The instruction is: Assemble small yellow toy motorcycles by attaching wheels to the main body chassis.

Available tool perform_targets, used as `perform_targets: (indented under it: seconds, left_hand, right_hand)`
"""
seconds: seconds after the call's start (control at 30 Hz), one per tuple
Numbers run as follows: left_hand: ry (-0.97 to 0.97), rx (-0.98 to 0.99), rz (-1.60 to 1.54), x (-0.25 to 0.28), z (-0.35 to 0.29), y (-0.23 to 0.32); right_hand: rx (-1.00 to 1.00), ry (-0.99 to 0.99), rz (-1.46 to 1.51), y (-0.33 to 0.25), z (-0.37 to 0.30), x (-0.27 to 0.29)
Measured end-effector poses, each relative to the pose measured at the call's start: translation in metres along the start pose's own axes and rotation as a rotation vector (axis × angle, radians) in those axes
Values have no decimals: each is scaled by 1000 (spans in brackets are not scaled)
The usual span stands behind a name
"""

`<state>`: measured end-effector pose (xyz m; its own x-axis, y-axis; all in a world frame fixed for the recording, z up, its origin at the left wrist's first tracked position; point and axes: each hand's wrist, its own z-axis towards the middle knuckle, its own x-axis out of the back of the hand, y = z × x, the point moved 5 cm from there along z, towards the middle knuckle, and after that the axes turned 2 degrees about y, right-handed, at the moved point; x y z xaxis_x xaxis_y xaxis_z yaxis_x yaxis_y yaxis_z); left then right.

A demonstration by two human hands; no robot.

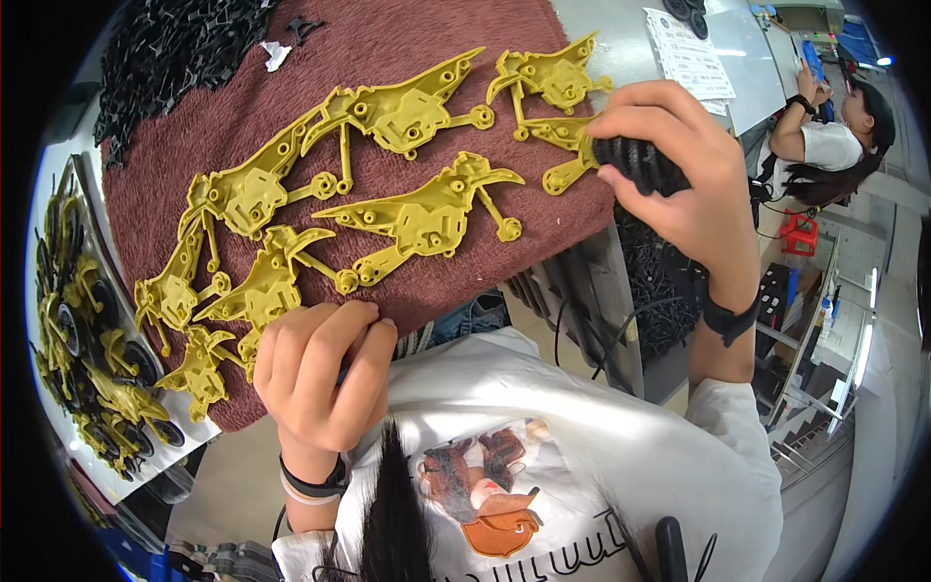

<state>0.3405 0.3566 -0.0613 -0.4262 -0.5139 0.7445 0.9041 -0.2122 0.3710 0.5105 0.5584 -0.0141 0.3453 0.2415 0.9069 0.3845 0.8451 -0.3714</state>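
Several yellow plastic toy motorcycle body halves (412, 116) lie on a brown towel (465, 281). My right hand (679, 160) is closed round a black ribbed piece (635, 165), whose exact kind I cannot make out. Its fingertips are over the end of a yellow body half (562, 145) at the towel's right side. At the towel's near edge, my left hand (325, 373) has its fingers curled in. Whatever it may hold is hidden. Just beyond its knuckles lies another yellow body half (262, 281).
A heap of small black parts (175, 58) covers the towel's far left. Assembled yellow-and-black toy motorcycles (87, 339) crowd a white surface at left. More black parts (659, 281) fill a bin below my right forearm. A co-worker (824, 145) sits at far right, near a red stool (800, 235).
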Motion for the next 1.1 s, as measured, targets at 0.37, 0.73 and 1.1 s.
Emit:
perform_targets:
  seconds: [0.37,0.73,1.1]
  left_hand:
    - [-1,14,2,-2,3,0]
    - [-8,23,21,-1,1,1]
    - [-8,26,10,0,0,0]
  right_hand:
    - [123,-10,40,-22,2,-21]
    - [137,-115,3,-25,-3,-29]
    - [148,21,110,-30,1,5]
